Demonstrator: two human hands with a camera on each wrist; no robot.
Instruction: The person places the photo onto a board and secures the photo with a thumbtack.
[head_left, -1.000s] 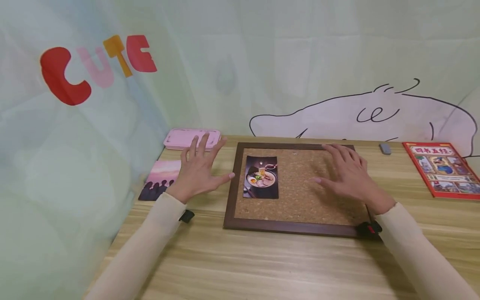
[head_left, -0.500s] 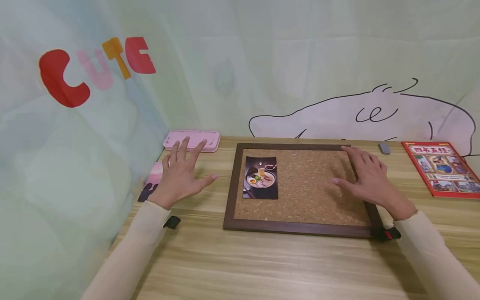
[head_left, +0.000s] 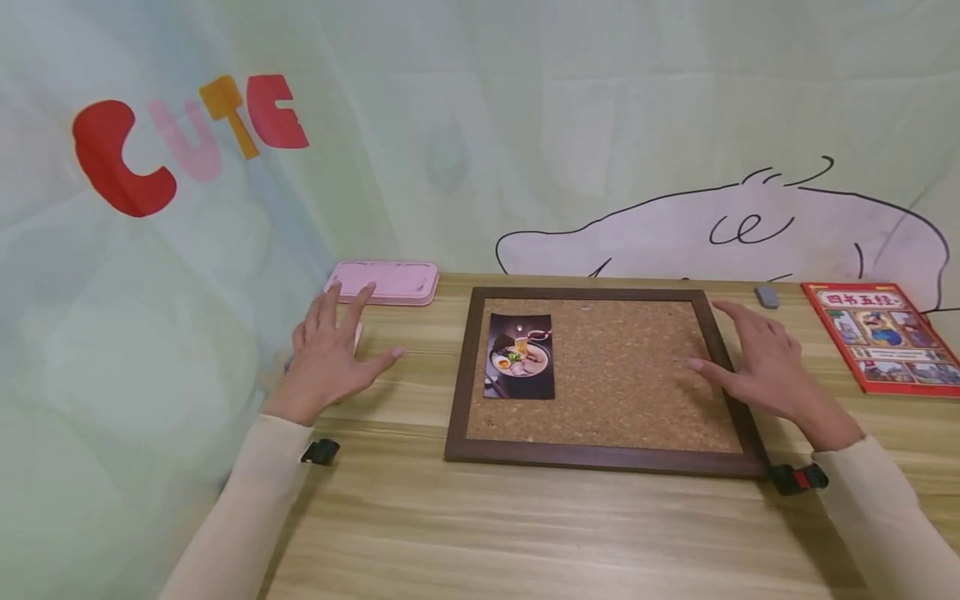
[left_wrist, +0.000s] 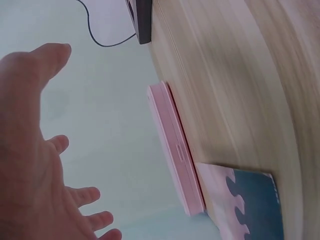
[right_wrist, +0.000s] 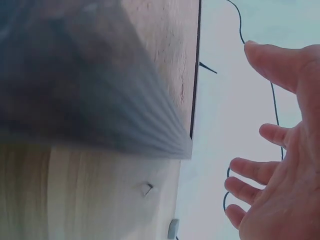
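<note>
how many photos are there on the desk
2. One photo of a noodle bowl lies on the cork board, at its left side. Another photo lies under the left hand, beside the pink case.

the head view looks forward and down over the whole worktop (head_left: pixel 525 533), cork board (head_left: pixel 622 392) centred. the left wrist view sits close, rolled sideways, sharing the pink case (left_wrist: pixel 175 155) at 10 o'clock. the right wrist view, closer and blurred, shares the board's frame (right_wrist: pixel 195 70).
</note>
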